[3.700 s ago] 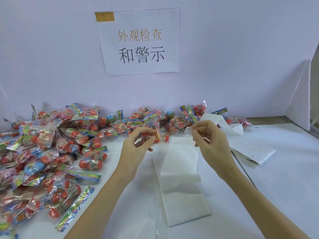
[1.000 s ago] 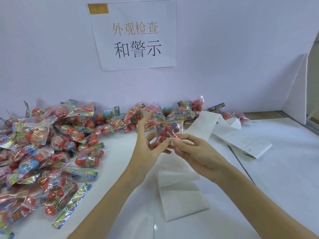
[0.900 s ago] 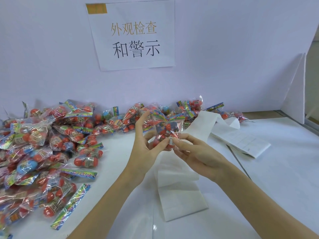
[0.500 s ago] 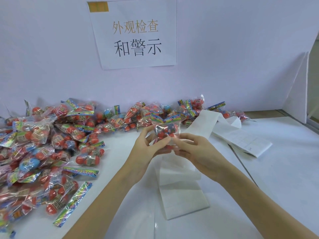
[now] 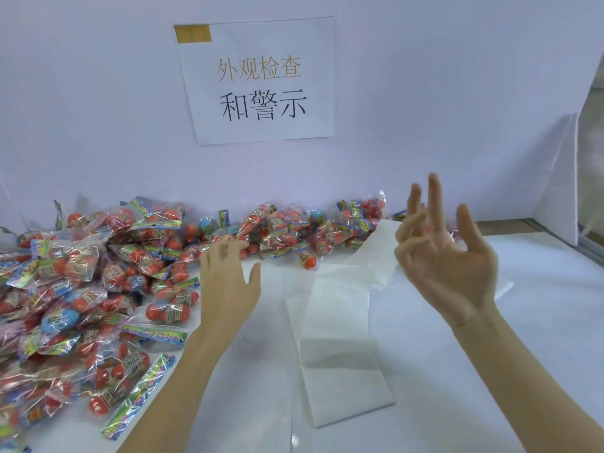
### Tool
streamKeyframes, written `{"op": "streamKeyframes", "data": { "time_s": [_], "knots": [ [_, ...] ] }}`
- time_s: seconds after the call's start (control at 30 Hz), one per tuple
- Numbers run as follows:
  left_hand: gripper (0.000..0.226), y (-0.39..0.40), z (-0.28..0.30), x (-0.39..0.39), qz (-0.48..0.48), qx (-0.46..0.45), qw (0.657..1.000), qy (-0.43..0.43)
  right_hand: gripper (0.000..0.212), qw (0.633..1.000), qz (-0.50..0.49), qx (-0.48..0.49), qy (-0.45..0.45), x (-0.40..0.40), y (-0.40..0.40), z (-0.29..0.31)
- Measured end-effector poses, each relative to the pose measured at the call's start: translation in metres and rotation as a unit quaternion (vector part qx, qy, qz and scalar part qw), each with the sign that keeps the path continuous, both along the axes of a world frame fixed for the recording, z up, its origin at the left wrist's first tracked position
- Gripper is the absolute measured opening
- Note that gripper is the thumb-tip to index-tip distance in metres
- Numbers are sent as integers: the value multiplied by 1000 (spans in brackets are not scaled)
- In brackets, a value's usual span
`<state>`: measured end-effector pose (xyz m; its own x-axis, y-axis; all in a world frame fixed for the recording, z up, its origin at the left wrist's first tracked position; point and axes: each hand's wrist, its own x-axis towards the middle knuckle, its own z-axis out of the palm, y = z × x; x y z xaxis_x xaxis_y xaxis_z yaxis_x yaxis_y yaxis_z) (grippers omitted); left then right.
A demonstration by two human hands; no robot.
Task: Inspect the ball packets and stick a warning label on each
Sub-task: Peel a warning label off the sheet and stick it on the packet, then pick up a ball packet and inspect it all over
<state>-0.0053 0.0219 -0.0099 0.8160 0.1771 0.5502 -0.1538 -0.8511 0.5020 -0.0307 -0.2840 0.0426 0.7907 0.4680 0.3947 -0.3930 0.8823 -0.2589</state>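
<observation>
While half a second ago both hands pinched one packet at mid-frame, now neither holds anything; that packet has gone, apparently back among the rest, so I judge one labelling cycle finished and the next pick due.

The heap of ball packets (image 5: 108, 282) fills the left of the frame and runs along the back wall toward centre right. The sign (image 5: 258, 80) hangs upper centre, unmoved. The backing strip (image 5: 340, 348) lies folded from lower centre up toward the right hand. The right hand (image 5: 447, 256) is raised at centre right, palm toward the camera, fingers spread and empty; it hides the label sheet seen earlier, so the label supply cannot be checked. The left hand (image 5: 228, 286) reaches palm-down, fingers loose, its fingertips just at the heap's near edge, gripping nothing. One loose ball (image 5: 308, 260) lies just before the heap, near the strip. Nothing blocks the left hand's reach.
</observation>
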Motion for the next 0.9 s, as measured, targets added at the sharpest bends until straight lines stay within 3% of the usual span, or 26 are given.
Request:
{"op": "streamKeyframes", "data": {
  "time_s": [0.17,0.23,0.3,0.53,0.7,0.73,0.8,0.87,0.9],
  "knots": [
    [63,32,-15,6,159,167,961,154,32,991,-61,-112,50,6,12,-14],
    [64,40,-15,4,214,206,927,228,31,986,-64,-146,57,8,18,-16],
    [57,43,-14,2,231,236,912,244,31,980,-69,-173,68,9,23,-20],
    [43,31,-2,3,48,96,986,129,28,954,-87,-272,94,13,32,-30],
    [31,2,7,-3,-153,14,986,61,25,944,-94,-300,99,11,35,-31],
    [31,1,6,-4,-131,57,987,70,26,942,-98,-303,102,11,35,-31],
    [41,4,-2,-6,23,196,974,109,27,938,-105,-310,111,11,36,-30],
    [59,5,-5,-13,174,277,923,202,25,936,-109,-314,118,10,36,-30],
    [63,5,-7,-14,197,284,911,223,24,934,-110,-317,120,10,36,-30]
  ]
}}
